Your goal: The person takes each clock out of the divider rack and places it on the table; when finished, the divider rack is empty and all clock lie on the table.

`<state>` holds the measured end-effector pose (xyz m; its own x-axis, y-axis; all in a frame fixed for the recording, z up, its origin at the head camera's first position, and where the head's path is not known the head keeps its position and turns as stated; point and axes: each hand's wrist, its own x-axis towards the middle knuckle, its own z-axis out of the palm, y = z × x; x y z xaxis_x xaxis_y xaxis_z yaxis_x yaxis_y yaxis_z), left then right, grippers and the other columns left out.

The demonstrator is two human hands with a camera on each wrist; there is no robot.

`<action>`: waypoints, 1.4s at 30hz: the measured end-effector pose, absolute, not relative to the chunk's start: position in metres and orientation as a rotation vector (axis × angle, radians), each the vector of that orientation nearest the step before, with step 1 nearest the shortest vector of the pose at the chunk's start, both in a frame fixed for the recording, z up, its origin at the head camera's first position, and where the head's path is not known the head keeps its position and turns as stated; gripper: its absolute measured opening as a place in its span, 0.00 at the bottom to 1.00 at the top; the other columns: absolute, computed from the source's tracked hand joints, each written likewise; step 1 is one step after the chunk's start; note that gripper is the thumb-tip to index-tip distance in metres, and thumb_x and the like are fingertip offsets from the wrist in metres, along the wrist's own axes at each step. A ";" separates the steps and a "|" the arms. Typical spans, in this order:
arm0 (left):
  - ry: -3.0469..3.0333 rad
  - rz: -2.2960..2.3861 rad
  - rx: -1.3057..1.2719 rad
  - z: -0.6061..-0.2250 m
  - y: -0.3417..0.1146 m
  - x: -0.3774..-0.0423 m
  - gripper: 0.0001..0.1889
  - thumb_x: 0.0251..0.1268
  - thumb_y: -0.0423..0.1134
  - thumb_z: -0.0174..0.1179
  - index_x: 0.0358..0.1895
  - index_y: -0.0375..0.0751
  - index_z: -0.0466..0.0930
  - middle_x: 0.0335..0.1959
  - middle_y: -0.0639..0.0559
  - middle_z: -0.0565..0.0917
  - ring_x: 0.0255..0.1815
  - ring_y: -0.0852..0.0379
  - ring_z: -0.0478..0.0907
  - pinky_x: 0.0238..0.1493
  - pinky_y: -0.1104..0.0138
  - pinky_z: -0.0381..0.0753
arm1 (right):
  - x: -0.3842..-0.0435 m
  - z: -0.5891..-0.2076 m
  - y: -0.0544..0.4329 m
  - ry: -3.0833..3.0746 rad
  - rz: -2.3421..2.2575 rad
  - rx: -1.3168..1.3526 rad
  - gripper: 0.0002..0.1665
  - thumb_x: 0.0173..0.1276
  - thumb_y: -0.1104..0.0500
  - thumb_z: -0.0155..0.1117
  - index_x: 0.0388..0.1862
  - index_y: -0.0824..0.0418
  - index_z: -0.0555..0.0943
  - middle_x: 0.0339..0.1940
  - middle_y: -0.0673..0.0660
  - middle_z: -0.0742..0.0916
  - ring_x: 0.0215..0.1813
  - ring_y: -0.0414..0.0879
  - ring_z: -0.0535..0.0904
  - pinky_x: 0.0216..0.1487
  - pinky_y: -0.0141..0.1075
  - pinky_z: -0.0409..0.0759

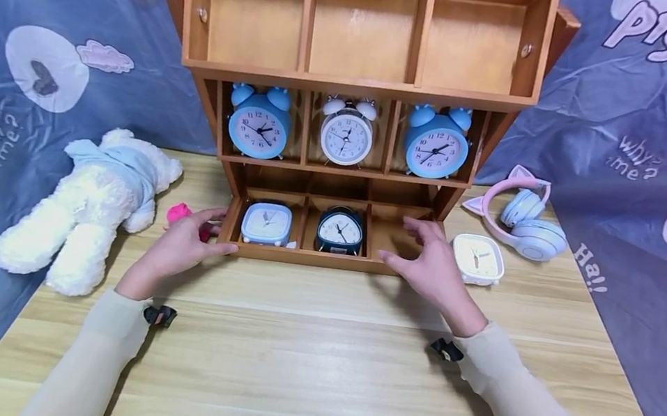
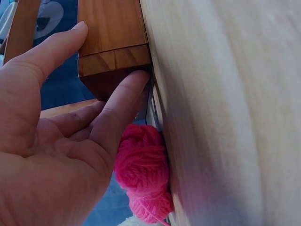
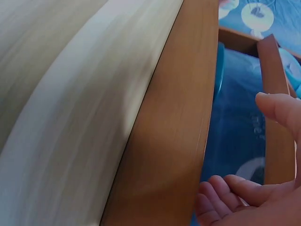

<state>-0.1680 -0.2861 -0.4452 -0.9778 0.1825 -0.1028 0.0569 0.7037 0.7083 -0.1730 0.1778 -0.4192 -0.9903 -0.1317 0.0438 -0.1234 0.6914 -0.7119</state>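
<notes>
A tiered wooden shelf (image 1: 358, 86) stands at the back of the table. My left hand (image 1: 184, 245) holds its lower left corner, thumb at the front board and fingers along the end, as the left wrist view shows. My right hand (image 1: 430, 263) hovers at the bottom right compartment (image 1: 390, 233), thumb and fingers spread, nothing between them. Beside it on the table lies a white square clock (image 1: 478, 259). A light blue square clock (image 1: 266, 222) sits in the bottom left compartment, a dark teal rounded-triangular clock (image 1: 340, 230) in the bottom middle one.
Two blue twin-bell alarm clocks (image 1: 258, 131) flank a white one (image 1: 345, 139) on the middle tier. Pink yarn (image 2: 141, 165) lies by my left hand. A white plush toy (image 1: 93, 204) is at left, cat-ear headphones (image 1: 527, 223) at right.
</notes>
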 end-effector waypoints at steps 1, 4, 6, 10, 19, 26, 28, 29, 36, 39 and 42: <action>2.743 1.134 0.196 -0.445 -0.286 -0.168 0.48 0.73 0.51 0.78 0.86 0.30 0.64 0.69 0.28 0.87 0.68 0.32 0.87 0.70 0.40 0.85 | -0.173 -0.420 0.173 2.871 -1.212 -0.219 0.53 0.69 0.43 0.83 0.84 0.65 0.72 0.75 0.66 0.80 0.75 0.67 0.78 0.78 0.64 0.77; 2.744 1.132 0.202 -0.446 -0.286 -0.169 0.48 0.74 0.51 0.78 0.86 0.30 0.64 0.69 0.28 0.87 0.68 0.32 0.87 0.70 0.40 0.86 | -0.174 -0.420 0.160 2.860 -1.199 -0.217 0.54 0.68 0.41 0.83 0.84 0.64 0.72 0.74 0.65 0.81 0.74 0.66 0.79 0.76 0.63 0.79; 2.746 1.130 0.204 -0.446 -0.285 -0.169 0.48 0.74 0.51 0.77 0.86 0.30 0.64 0.69 0.28 0.87 0.68 0.32 0.87 0.69 0.40 0.86 | -0.175 -0.420 0.150 2.851 -1.193 -0.207 0.55 0.68 0.39 0.82 0.85 0.63 0.72 0.75 0.65 0.80 0.75 0.65 0.78 0.76 0.63 0.79; 2.753 1.120 0.205 -0.446 -0.285 -0.169 0.48 0.74 0.51 0.77 0.86 0.29 0.64 0.69 0.28 0.87 0.68 0.32 0.87 0.69 0.40 0.86 | -0.177 -0.419 0.133 2.838 -1.199 -0.187 0.56 0.68 0.38 0.81 0.86 0.63 0.70 0.75 0.64 0.79 0.76 0.63 0.78 0.77 0.62 0.79; 2.755 1.116 0.205 -0.443 -0.284 -0.169 0.48 0.74 0.51 0.77 0.86 0.29 0.64 0.69 0.28 0.87 0.68 0.32 0.87 0.69 0.40 0.85 | -0.181 -0.419 0.101 2.834 -1.272 -0.249 0.57 0.65 0.42 0.85 0.85 0.65 0.71 0.72 0.64 0.79 0.71 0.62 0.80 0.75 0.59 0.81; 2.755 1.123 0.209 -0.444 -0.285 -0.169 0.47 0.74 0.49 0.77 0.86 0.30 0.65 0.69 0.28 0.87 0.68 0.32 0.87 0.69 0.40 0.86 | -0.183 -0.422 0.079 2.899 -1.203 -0.250 0.57 0.64 0.44 0.87 0.83 0.69 0.72 0.78 0.70 0.74 0.74 0.65 0.76 0.77 0.60 0.81; 2.756 1.121 0.212 -0.444 -0.285 -0.168 0.47 0.74 0.50 0.77 0.86 0.30 0.65 0.69 0.28 0.87 0.68 0.32 0.87 0.69 0.40 0.86 | -0.185 -0.423 0.074 2.909 -1.178 -0.256 0.57 0.64 0.44 0.87 0.82 0.70 0.72 0.79 0.70 0.73 0.77 0.65 0.73 0.78 0.61 0.80; 2.758 1.119 0.213 -0.444 -0.285 -0.168 0.47 0.74 0.50 0.77 0.86 0.30 0.65 0.69 0.28 0.87 0.68 0.32 0.87 0.69 0.40 0.86 | -0.185 -0.424 0.072 2.917 -1.162 -0.262 0.57 0.64 0.44 0.86 0.82 0.70 0.72 0.79 0.71 0.74 0.77 0.65 0.73 0.79 0.61 0.79; 2.769 1.110 0.217 -0.443 -0.283 -0.167 0.47 0.74 0.51 0.77 0.85 0.29 0.66 0.68 0.28 0.87 0.68 0.31 0.87 0.70 0.39 0.85 | -0.188 -0.430 0.064 2.964 -1.079 -0.296 0.57 0.63 0.43 0.87 0.80 0.72 0.74 0.78 0.71 0.75 0.80 0.66 0.69 0.80 0.60 0.78; 2.763 1.108 0.210 -0.443 -0.284 -0.167 0.47 0.74 0.51 0.77 0.86 0.30 0.65 0.69 0.28 0.87 0.69 0.31 0.86 0.71 0.39 0.84 | -0.191 -0.431 0.062 2.971 -1.047 -0.315 0.57 0.63 0.43 0.87 0.80 0.72 0.74 0.79 0.71 0.75 0.79 0.65 0.69 0.79 0.58 0.77; 2.753 1.111 0.201 -0.443 -0.284 -0.167 0.48 0.74 0.51 0.77 0.86 0.30 0.64 0.70 0.28 0.86 0.69 0.31 0.86 0.72 0.39 0.84 | -0.194 -0.431 0.061 2.981 -1.014 -0.340 0.56 0.63 0.42 0.87 0.80 0.72 0.74 0.79 0.70 0.77 0.75 0.65 0.70 0.77 0.57 0.77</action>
<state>-0.1670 -0.2842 -0.4434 -0.9772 0.1857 -0.1029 0.0623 0.7139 0.6975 -0.1937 0.0610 -0.4312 -0.9766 -0.1939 0.0930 -0.2104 0.7718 -0.6001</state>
